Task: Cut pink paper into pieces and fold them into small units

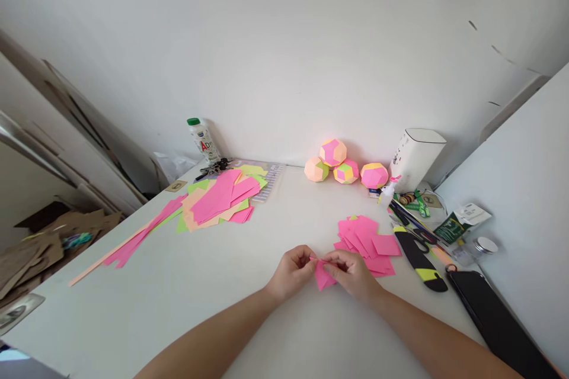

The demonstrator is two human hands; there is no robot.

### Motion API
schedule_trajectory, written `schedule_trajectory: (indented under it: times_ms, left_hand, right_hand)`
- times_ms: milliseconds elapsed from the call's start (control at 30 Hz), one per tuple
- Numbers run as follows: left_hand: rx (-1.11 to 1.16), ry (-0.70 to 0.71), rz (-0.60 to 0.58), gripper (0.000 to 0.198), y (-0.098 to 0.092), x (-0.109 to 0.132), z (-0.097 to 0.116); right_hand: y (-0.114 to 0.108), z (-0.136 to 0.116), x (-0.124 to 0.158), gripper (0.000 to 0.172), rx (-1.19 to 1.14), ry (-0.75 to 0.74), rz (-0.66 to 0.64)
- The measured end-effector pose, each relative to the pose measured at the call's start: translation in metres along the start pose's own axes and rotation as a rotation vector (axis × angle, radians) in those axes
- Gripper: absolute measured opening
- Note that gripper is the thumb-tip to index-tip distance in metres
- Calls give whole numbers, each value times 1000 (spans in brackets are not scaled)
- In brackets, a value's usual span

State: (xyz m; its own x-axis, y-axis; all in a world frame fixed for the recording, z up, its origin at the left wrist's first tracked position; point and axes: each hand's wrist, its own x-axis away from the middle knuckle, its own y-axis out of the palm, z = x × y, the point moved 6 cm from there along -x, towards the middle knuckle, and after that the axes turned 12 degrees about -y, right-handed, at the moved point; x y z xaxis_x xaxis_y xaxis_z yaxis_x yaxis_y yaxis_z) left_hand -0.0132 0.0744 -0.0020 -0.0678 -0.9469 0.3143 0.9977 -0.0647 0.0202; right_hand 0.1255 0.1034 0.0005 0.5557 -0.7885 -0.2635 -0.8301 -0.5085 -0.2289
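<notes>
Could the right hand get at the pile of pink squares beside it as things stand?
Probably yes: the pile of pink squares lies just beyond the right hand, nothing between, though both hands pinch a pink paper.

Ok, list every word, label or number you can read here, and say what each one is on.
"AD": large red letters on the label of the plastic bottle with the green cap; the rest of that label is too blurred to read.
Green packet: print too small to read.
White slip beside it: print too small to read.
White box: dark marks, unreadable.
</notes>
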Motion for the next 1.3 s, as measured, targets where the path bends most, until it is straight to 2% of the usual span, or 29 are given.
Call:
schedule_trajectory:
  times_ms: [233, 400, 500, 633, 1033, 1133, 1300]
  left_hand:
    - [97, -50, 73, 20, -6, -2, -3]
    - [174, -27, 74, 22, -8, -4, -1]
    - [164, -15, 33, 24, -6, -3, 1]
    - [26, -1, -39, 28, 2, -1, 2]
    - [-102, 58, -99, 30, 8, 1, -1]
    - [-58, 42, -120, 29, 9, 1, -1]
    - [141, -9, -130, 30, 4, 0, -2]
  right_hand:
    - [-4, 5, 0, 25, 4, 17, 16]
    - [-6, 7, 0, 25, -4, 24, 28]
    - [-6, 5, 0, 24, -12, 25, 33]
    - [-2, 1, 0, 23, -9, 10, 10]
    - [-1, -5, -1, 9, 59, -66, 9]
    - [-1, -5, 0, 9, 32, -34, -2]
    - [-3, -5, 0, 9, -11, 5, 21]
